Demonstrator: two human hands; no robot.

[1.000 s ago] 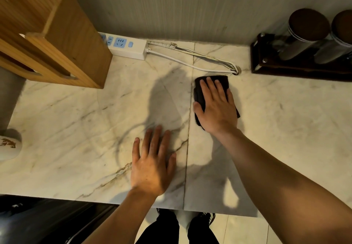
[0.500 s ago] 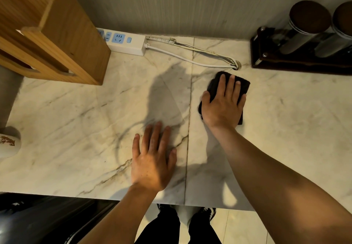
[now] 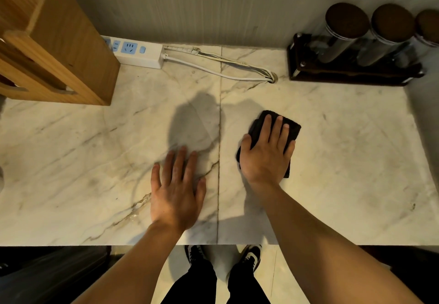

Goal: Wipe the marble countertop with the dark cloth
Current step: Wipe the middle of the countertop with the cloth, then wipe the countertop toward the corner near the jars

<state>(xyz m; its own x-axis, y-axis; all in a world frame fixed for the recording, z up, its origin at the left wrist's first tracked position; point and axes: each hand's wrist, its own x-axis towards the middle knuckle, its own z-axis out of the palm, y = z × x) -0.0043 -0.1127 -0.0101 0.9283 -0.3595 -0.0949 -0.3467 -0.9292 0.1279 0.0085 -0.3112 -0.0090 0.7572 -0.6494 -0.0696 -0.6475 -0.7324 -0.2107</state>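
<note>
The white, grey-veined marble countertop [image 3: 344, 151] fills the middle of the view, with a seam running front to back near its centre. A folded dark cloth [image 3: 291, 129] lies just right of that seam. My right hand [image 3: 266, 154] presses flat on the cloth with fingers spread, covering most of it. Left of the seam, my left hand [image 3: 177, 192] rests palm down on bare marble near the front edge, fingers apart, holding nothing.
A wooden box [image 3: 54, 42] stands at the back left. A white power strip [image 3: 137, 52] and its cables [image 3: 225, 68] lie along the back wall. A dark rack of cork-lidded jars [image 3: 356, 49] sits at the back right.
My right hand has slid the cloth from near the cables toward the front edge, turning it clockwise. My left hand has stayed in place.
</note>
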